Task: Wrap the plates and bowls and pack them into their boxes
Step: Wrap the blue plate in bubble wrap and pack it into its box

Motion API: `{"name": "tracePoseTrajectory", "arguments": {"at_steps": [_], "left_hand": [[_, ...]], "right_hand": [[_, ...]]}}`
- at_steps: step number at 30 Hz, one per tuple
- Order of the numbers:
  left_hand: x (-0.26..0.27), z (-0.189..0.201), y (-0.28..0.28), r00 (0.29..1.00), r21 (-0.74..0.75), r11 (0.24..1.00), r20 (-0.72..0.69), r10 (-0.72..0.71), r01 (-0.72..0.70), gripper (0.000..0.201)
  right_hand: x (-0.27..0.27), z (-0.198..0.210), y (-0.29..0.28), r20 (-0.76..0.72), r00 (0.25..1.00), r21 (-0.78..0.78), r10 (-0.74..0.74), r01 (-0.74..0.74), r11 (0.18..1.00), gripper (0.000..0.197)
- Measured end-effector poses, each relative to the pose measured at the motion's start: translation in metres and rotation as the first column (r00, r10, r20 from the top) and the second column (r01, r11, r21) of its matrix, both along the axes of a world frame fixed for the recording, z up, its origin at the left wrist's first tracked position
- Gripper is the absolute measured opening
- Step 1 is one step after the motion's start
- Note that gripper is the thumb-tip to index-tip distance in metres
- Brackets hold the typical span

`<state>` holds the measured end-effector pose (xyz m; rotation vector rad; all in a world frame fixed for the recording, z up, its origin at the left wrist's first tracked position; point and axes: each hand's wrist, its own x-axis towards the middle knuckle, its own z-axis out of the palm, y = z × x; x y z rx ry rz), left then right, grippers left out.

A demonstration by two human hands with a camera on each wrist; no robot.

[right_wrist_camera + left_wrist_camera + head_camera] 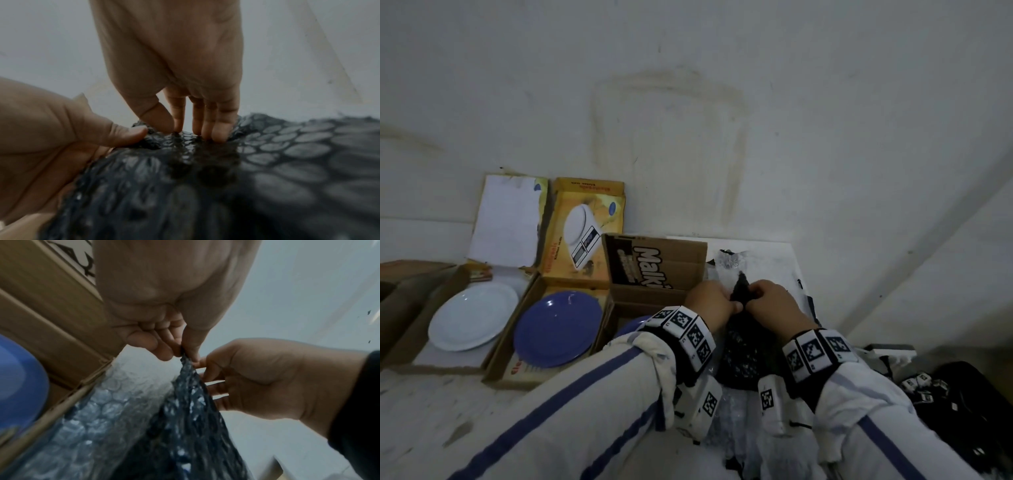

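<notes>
Both hands meet over a sheet of black bubble wrap [743,346] on the white table. My left hand [729,303] pinches its bunched top edge, and my right hand [751,301] grips the same edge from the other side. In the left wrist view, the left hand's fingertips [164,352] nip the black bubble wrap [185,418] while the right hand [246,378] holds it. The right wrist view shows the right hand's fingers [218,129] dug into the wrap [205,178]. Whatever lies inside is hidden. A white plate [472,318] and a blue plate [558,329] lie in open boxes at left.
A brown printed carton [654,270] stands just left of my hands, with another blue plate [630,327] partly hidden by my left sleeve. Clear bubble wrap [732,263] lies beyond the hands. Black gear [962,411] sits at the right edge. The wall is close behind.
</notes>
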<state>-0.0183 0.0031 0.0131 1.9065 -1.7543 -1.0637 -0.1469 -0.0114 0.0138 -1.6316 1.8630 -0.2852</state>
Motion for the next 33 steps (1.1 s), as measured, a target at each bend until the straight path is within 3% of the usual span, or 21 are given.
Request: {"name": "tracePoseTrajectory", "arguments": {"at_steps": [5,7,9,13,18,20,22,24,26,28,31,33], "left_hand": [[0.010,0.009,0.004,0.994,-0.078,0.997,-0.111,0.005,-0.014,0.011],[0.014,0.014,0.007,0.963,-0.036,0.999,-0.270,0.011,-0.022,0.006],[0.020,0.020,0.012,0.886,0.044,0.998,-0.460,0.054,-0.038,0.011],[0.041,0.031,0.024,0.771,0.001,0.999,-0.637,0.030,-0.037,0.012],[0.076,0.041,0.040,0.561,0.038,0.996,-0.824,0.076,-0.079,0.013],[0.092,0.041,0.045,0.580,0.017,0.991,-0.809,0.090,-0.130,0.018],[0.105,0.037,0.050,0.693,0.021,0.990,-0.712,0.112,-0.139,0.031],[0.117,0.032,0.057,0.735,0.154,0.987,-0.663,0.143,-0.053,0.038],[0.127,0.025,0.062,0.690,0.300,0.951,-0.705,0.164,0.080,0.036],[0.135,0.018,0.065,0.628,0.339,0.931,-0.756,0.184,0.134,0.031],[0.143,0.009,0.066,0.584,0.306,0.949,-0.785,0.205,0.077,0.026],[0.146,0.003,0.066,0.610,0.281,0.960,-0.758,0.231,-0.015,0.017]], "right_hand": [[0.000,0.016,0.009,0.109,0.993,-0.033,0.047,-0.044,0.998,0.064],[-0.004,0.010,0.007,0.108,0.990,-0.034,0.088,-0.085,0.996,0.082],[0.001,0.017,0.014,0.107,0.983,-0.007,0.149,-0.149,0.989,0.088],[0.022,0.047,0.038,0.214,0.956,-0.025,0.201,-0.200,0.979,0.057],[0.054,0.062,0.053,0.239,0.927,-0.171,0.289,-0.252,0.952,0.037],[0.067,0.061,0.056,0.232,0.922,-0.202,0.310,-0.266,0.943,0.036],[0.079,0.060,0.058,0.259,0.921,-0.257,0.291,-0.225,0.940,0.044],[0.093,0.056,0.062,0.347,0.908,-0.298,0.233,-0.129,0.946,0.042],[0.106,0.049,0.067,0.451,0.877,-0.298,0.168,-0.030,0.954,0.031],[0.116,0.037,0.072,0.488,0.865,-0.264,0.114,0.021,0.964,0.033],[0.121,0.026,0.076,0.558,0.825,-0.182,0.089,0.017,0.983,0.010],[0.120,0.024,0.076,0.602,0.796,-0.104,0.056,0.008,0.995,0.017]]}}
